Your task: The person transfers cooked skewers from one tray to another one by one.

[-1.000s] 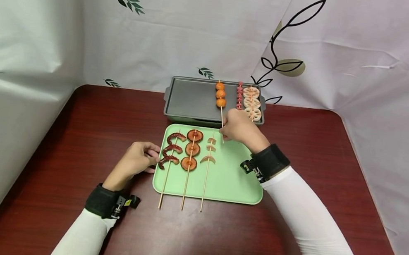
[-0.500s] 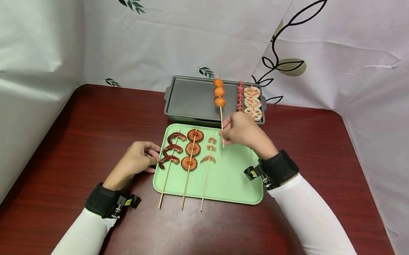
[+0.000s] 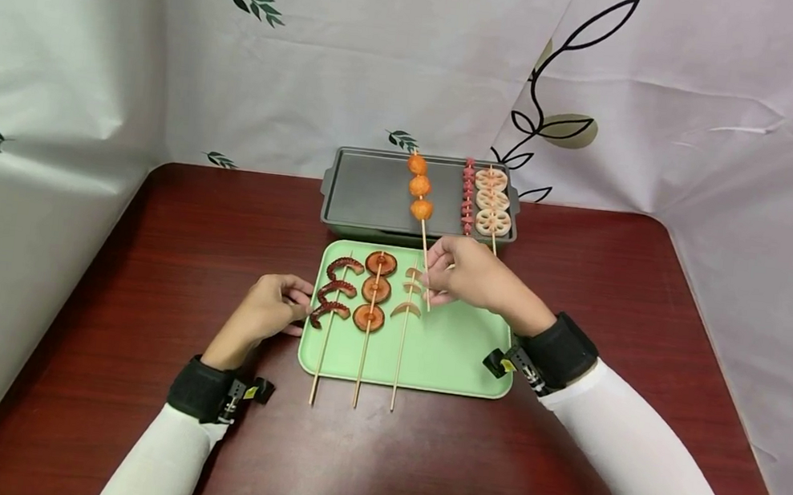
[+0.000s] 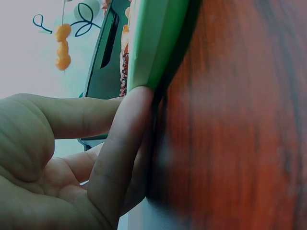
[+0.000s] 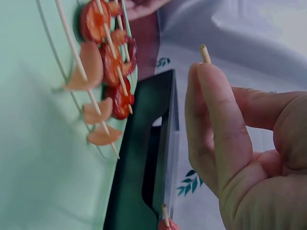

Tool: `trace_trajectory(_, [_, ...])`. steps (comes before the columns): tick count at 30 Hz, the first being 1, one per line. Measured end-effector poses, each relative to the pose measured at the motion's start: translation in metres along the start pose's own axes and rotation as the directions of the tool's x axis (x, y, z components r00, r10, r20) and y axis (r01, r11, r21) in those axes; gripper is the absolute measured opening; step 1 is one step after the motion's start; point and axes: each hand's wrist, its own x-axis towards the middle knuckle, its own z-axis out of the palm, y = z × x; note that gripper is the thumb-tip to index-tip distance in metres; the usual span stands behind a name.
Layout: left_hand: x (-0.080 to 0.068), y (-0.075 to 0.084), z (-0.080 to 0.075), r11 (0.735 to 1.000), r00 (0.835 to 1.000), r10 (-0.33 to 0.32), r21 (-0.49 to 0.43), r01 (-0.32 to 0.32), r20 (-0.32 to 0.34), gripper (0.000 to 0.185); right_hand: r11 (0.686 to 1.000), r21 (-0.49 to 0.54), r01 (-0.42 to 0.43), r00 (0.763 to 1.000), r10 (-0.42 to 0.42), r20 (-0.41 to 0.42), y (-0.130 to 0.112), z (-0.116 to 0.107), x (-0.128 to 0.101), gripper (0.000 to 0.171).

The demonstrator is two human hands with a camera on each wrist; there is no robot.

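My right hand (image 3: 472,275) pinches the bare lower end of a skewer of orange balls (image 3: 420,186), between thumb and fingers. The balls are held up over the grey grill pan (image 3: 366,188), with the skewer leaning left at the top. In the right wrist view its stick end (image 5: 205,53) pokes out past the fingertips. My left hand (image 3: 268,307) grips the left edge of the green tray (image 3: 457,359); in the left wrist view a fingertip (image 4: 139,98) presses its outer wall. On the tray lie skewers of tentacles (image 3: 336,290), mushroom slices (image 3: 375,290) and thin pale curved slices (image 3: 406,310).
A pink skewer (image 3: 468,198) and a skewer of lotus root slices (image 3: 493,201) lie at the pan's right side. Behind the pan hangs a white leaf-patterned cloth (image 3: 330,55). The stick ends on the tray stick out over its front edge above the dark red table (image 3: 315,465).
My right hand has drawn back toward me over the tray, bringing the orange-ball skewer nearer and slightly left. The left hand has stayed at the tray's edge.
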Motion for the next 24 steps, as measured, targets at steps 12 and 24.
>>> trace_trajectory(12, [-0.002,-0.001,-0.003,1.000,1.000,0.003,-0.002,-0.003,-0.005,0.033,0.999,0.045,0.025,0.999,-0.027,0.033,0.003,0.011,-0.021,0.011])
trace_trajectory(24, [-0.003,0.001,-0.001,1.000,1.000,0.004,0.001,-0.004,0.002,0.034,0.999,0.042,0.025,0.999,-0.027,0.035,0.021,0.024,-0.043,0.013])
